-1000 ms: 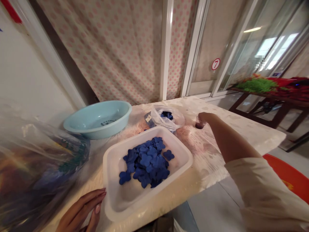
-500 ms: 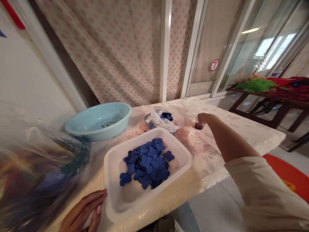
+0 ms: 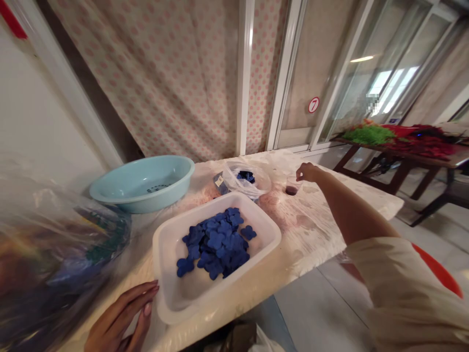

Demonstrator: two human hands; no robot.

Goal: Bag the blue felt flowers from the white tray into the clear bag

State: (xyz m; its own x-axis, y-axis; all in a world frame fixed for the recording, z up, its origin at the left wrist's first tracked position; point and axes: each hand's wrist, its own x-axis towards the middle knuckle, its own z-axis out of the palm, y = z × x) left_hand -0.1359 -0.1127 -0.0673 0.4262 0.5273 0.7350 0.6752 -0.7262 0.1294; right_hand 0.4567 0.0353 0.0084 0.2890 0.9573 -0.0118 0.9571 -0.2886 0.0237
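Observation:
A white plastic tray (image 3: pixel 216 302) near me holds a heap of blue flower-shaped petals (image 3: pixel 220 242). My left hand (image 3: pixel 122 315) is at its left wall, fingers stretched out and fingertips at the rim, holding nothing. Farther off on the right, my right hand (image 3: pixel 308 173) reaches over a small clear cup (image 3: pixel 292 189) with dark liquid in the bottom. Its fingers are pinched together at the cup's upper rim; whether they grip the rim or something small cannot be seen. Behind the tray, a clear plastic bag (image 3: pixel 234 185) contains more dark blue petals (image 3: pixel 246 176).
A light blue basin (image 3: pixel 146 176) stands back left, and a large clear plastic bag (image 3: pixel 54 274) with coloured contents fills the left side. The table has a pale cover (image 3: pixel 308 230) with stains. Across the room a dark table (image 3: pixel 406 151) bears green and red material. Something orange-red (image 3: pixel 436 271) is at lower right.
My right hand has lifted slightly and shifted right relative to the cup, leaving more of the cup showing. My left hand stays at the tray. The whole view has turned a little to the right.

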